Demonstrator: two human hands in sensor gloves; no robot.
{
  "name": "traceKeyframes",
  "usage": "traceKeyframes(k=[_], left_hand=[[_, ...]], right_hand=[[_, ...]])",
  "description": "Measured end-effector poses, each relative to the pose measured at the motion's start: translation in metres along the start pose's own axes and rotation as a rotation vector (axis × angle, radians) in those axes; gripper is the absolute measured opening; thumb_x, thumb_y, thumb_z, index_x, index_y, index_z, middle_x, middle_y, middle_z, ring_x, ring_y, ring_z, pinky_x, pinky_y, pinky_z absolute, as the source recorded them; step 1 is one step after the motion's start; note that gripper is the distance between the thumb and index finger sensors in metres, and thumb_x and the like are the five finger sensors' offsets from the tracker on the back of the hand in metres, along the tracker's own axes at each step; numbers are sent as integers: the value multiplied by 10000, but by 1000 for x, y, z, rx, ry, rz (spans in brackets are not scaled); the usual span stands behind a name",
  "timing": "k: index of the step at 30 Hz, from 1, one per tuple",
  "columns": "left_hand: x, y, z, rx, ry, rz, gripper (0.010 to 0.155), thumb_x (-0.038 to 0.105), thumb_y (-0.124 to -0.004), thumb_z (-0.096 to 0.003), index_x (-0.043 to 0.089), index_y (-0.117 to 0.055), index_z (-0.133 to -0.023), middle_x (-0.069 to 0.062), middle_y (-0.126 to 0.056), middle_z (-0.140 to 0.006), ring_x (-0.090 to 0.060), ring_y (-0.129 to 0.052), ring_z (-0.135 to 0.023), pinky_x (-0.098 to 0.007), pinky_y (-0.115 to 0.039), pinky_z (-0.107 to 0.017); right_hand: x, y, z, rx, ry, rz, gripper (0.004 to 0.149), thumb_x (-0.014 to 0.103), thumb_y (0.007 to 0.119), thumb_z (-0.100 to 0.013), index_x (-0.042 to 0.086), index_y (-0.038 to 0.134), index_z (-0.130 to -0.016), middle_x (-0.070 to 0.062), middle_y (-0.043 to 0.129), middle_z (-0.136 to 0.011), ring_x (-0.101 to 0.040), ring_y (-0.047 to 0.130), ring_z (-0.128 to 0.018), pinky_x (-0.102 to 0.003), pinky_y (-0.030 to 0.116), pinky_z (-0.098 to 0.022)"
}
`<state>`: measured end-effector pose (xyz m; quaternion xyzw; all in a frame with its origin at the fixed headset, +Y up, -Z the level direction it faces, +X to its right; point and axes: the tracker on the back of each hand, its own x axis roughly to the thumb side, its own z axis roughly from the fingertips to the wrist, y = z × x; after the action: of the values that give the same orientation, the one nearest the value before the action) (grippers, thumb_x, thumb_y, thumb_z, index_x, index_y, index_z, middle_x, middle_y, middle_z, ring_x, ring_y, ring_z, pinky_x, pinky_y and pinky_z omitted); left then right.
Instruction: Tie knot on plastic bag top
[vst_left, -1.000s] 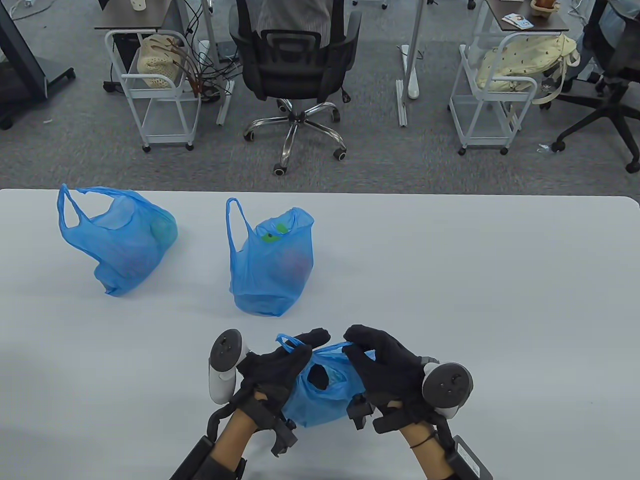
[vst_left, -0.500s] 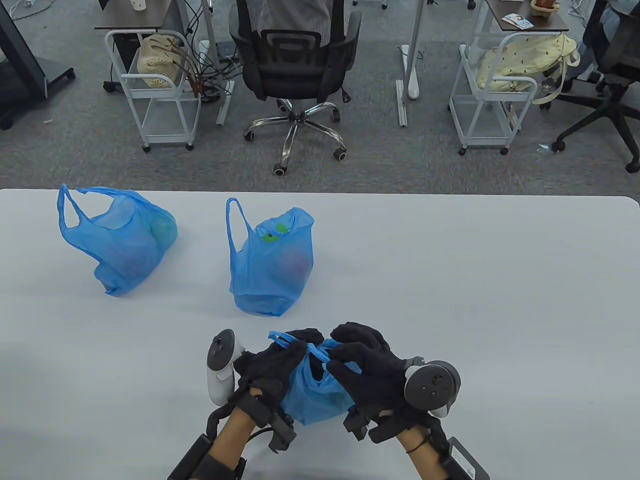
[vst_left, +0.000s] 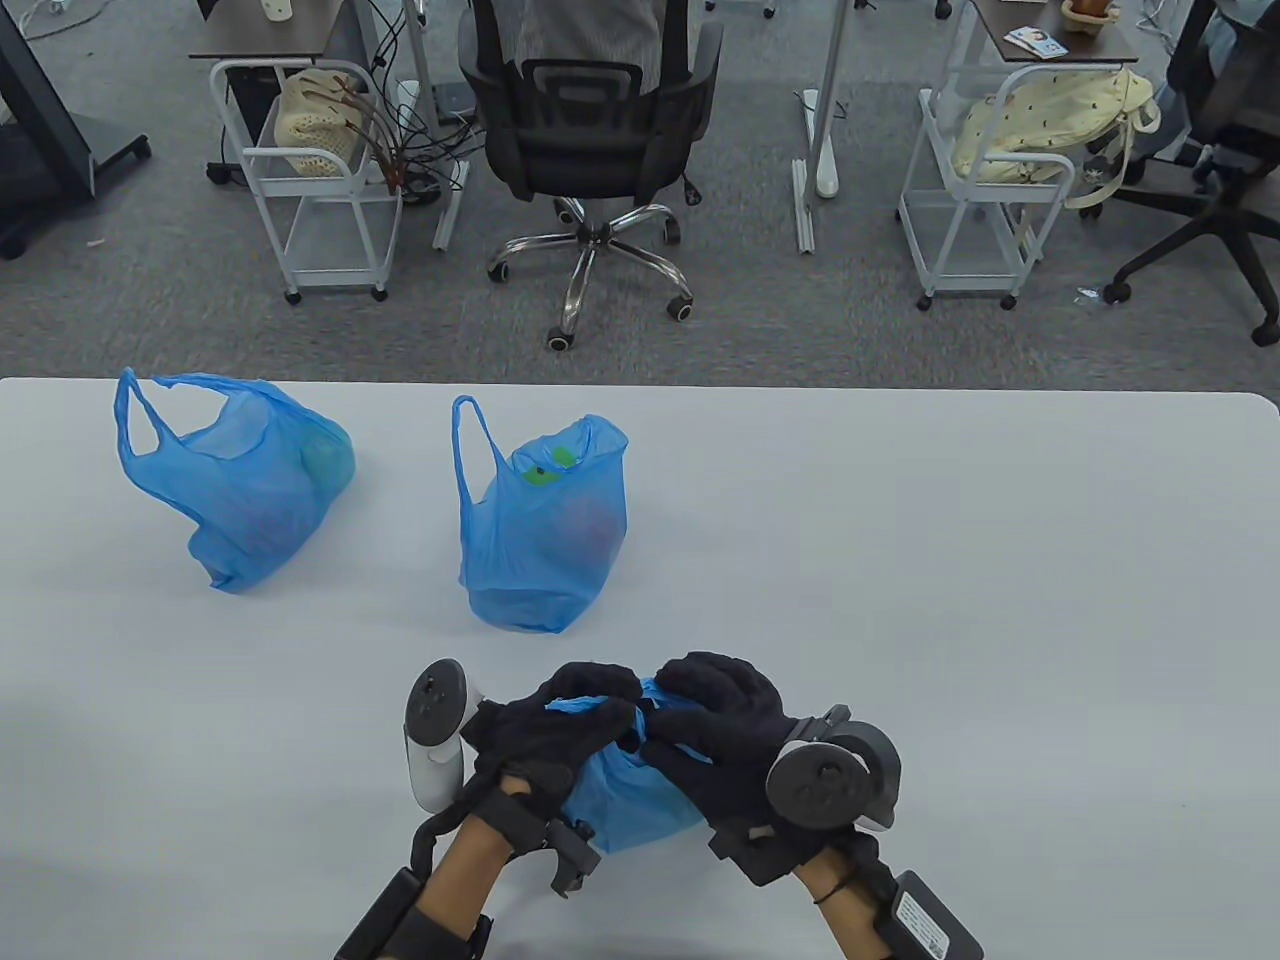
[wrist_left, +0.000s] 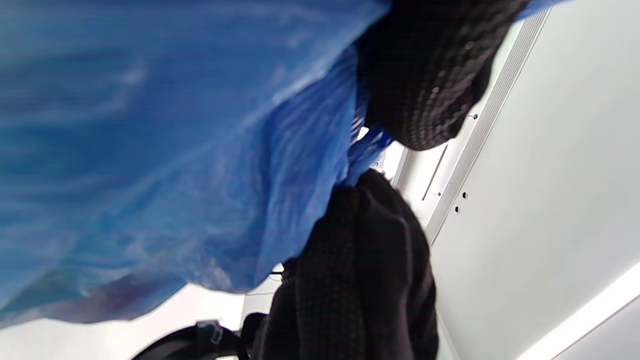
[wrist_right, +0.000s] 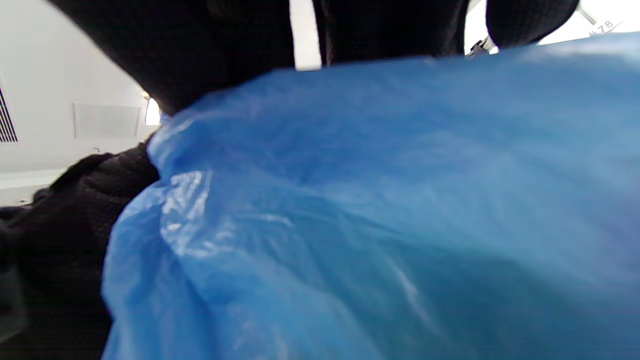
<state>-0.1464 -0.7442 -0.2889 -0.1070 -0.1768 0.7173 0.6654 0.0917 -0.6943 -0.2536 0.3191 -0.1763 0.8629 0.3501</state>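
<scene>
Crinkled blue plastic bag: gathered top is gripped between left hand and right hand, fingers curled closed on the plastic, knuckles touching above the bag's body.

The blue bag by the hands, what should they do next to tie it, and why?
Probably pull the two handles apart to tighten a knot. Both the left hand and right hand grip the top of the near bag, fingers bunched together over it; no finished knot shows.
</scene>
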Motion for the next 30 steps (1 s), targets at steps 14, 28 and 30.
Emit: traceKeyframes(k=[14, 28, 30], left_hand=[[14, -11, -1, -112, -64, -100, 361, 283, -938, -419, 278, -861, -771, -46, -996, -741, -103, -1135, -430, -433, -841, -639], [56, -26, 25, 290, -455, -1061, 355, 216, -948, -408, 288, -896, -751, -26, -965, -767, -118, -1128, -333, -432, -866, -596], [54, -26, 25, 311, -446, -1007, 353, 209, -946, -407, 283, -898, -749, -31, -962, -767, -135, -1122, -311, -428, -871, -584]], right_hand=[[-35, 7, 3, 93, 231, -369, 634, 353, 792, -493, 203, 544, -1058, -238, 679, -1012, -543, 615, -955, -757, 464, -594], [-22, 10, 0, 71, 177, -355, 525, 250, 868, -448, 165, 725, -946, -64, 978, -656, -352, 993, -640, -697, 658, -541], [-21, 11, 0, 85, 174, -353, 524, 253, 868, -448, 169, 727, -945, -61, 981, -656, -350, 995, -646, -696, 659, -542]])
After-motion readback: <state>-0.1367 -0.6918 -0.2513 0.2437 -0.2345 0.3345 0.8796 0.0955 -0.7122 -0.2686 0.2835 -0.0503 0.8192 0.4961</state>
